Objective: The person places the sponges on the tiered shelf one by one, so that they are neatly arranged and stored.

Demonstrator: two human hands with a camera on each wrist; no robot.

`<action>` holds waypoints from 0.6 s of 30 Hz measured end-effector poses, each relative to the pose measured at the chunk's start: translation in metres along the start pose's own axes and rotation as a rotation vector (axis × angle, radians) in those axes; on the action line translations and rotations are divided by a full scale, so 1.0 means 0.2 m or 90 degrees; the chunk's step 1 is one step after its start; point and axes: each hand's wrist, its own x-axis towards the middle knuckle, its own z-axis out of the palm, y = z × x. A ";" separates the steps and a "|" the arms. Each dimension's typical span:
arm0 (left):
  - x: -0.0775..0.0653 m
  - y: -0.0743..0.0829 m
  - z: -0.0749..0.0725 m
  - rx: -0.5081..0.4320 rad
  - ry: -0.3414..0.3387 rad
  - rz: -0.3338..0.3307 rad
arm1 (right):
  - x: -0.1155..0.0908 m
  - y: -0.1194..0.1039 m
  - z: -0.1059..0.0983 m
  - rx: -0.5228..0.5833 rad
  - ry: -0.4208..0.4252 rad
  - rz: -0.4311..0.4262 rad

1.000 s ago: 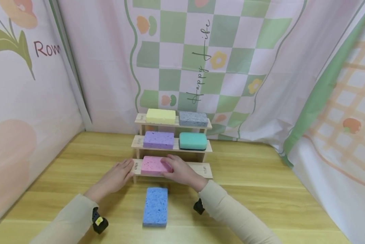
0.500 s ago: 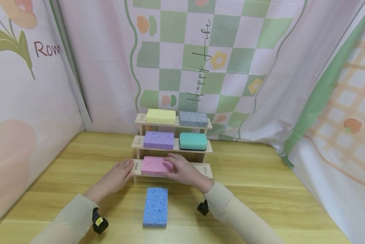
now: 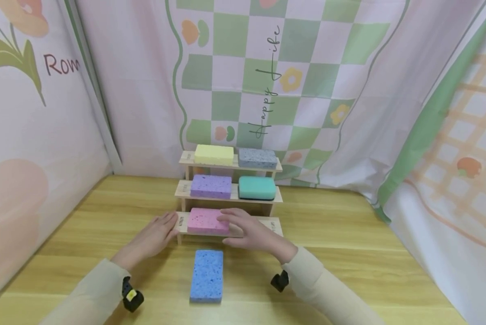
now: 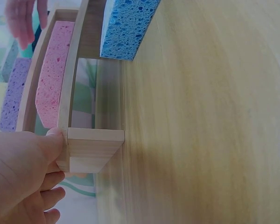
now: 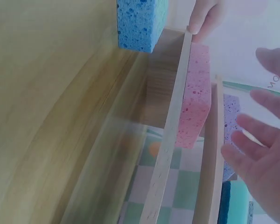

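Observation:
A three-tier wooden rack [image 3: 272,224] stands on the table. On its lowest tier, towards the left, lies a pink sponge [image 3: 204,220]. My left hand [image 3: 155,235] grips the left end of that tier, thumb against the wood in the left wrist view. Beside the pink sponge's right end is my right hand [image 3: 254,233], its fingers spread and holding nothing; the right wrist view shows them apart from the sponge. A blue sponge [image 3: 207,276] lies flat on the table in front of the rack.
A purple sponge [image 3: 211,186] and a teal sponge [image 3: 257,187] with a dark base sit on the middle tier. The top tier bears a yellow sponge [image 3: 213,155] and a grey sponge [image 3: 257,158]. Printed curtains [image 3: 137,90] enclose the table's back and sides.
My right hand has let go of the pink sponge and drawn back to the right, its fingers spreading. The left hand and the sponges stay in place.

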 end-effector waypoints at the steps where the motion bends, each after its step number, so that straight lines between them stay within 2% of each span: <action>1: 0.00 0.00 0.00 0.000 -0.001 0.000 | -0.01 0.00 0.00 0.002 -0.008 -0.005; 11: 0.00 -0.01 0.01 0.001 0.004 -0.002 | -0.04 -0.07 0.02 0.027 -0.064 -0.066; 18: 0.00 -0.01 0.01 0.000 0.004 -0.003 | -0.07 -0.10 0.08 0.077 -0.172 -0.084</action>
